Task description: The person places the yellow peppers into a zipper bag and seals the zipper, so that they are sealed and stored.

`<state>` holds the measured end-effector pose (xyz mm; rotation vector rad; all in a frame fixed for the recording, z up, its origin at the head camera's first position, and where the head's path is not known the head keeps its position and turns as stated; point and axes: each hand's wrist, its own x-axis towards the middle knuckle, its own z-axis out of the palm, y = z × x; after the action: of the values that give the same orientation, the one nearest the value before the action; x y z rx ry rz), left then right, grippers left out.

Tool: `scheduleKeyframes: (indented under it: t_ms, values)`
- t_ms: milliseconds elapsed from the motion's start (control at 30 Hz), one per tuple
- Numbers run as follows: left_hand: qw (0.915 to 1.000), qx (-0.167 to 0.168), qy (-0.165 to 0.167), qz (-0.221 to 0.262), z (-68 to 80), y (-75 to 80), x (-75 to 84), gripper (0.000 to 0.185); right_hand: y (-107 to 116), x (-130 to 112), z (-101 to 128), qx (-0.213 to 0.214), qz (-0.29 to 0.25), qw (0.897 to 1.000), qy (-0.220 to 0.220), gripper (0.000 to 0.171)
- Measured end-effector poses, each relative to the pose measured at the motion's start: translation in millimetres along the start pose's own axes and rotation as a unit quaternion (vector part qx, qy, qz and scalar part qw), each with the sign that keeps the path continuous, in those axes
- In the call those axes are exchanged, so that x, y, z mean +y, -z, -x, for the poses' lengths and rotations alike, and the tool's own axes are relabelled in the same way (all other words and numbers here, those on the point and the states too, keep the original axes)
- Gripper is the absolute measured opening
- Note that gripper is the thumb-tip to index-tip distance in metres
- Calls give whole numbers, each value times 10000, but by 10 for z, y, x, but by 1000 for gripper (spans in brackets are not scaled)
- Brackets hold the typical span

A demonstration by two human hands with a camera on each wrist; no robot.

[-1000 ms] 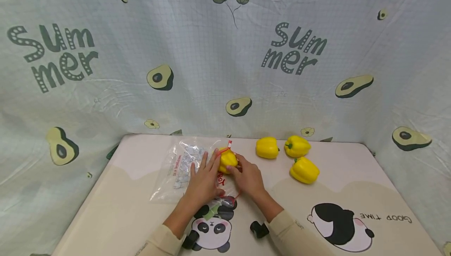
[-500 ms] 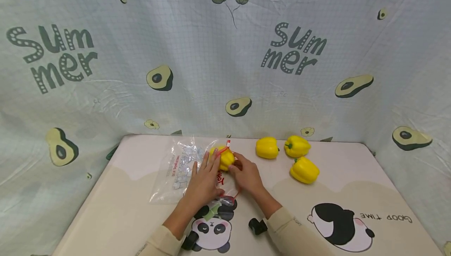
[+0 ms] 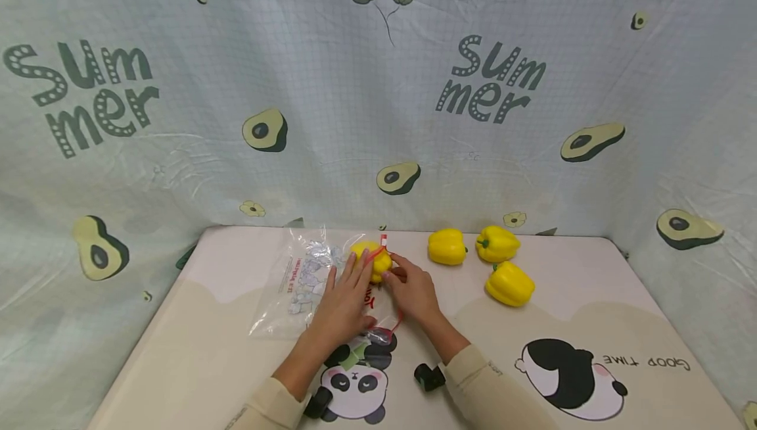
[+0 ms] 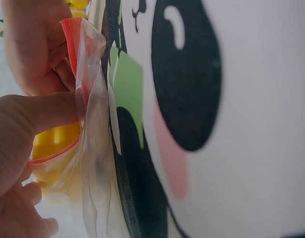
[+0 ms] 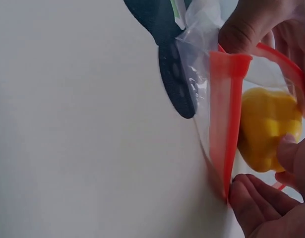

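Avocado-print "Summer" backdrop [image 3: 378, 88], panda table mat [image 3: 562, 325] (cream)

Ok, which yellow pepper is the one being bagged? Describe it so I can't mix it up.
Start at the table under the avocado backdrop. Just left of centre lies a clear bag with a red zip edge. The pepper sits in its mouth between both hands; three loose peppers lie bare to the right.

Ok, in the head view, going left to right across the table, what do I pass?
Clear plastic bag → left hand → right hand → yellow pepper lying nearest the hands → the two further yellow peppers, which overlap in the order → panda print with lettering.
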<state>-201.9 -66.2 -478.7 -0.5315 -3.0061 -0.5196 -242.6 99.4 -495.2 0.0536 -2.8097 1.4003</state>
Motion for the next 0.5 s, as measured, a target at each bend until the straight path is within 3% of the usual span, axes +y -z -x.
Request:
scheduleKeyframes:
  t_ms: [167, 500]
  values:
    - [9998, -13, -109, -142, -13, -6, 17, 111, 3, -28, -36, -8, 397, 9992, -32, 51]
    - [9995, 191, -242, -50, -90, 22, -70, 105, -21, -68, -32, -11, 515, 9986, -142, 56]
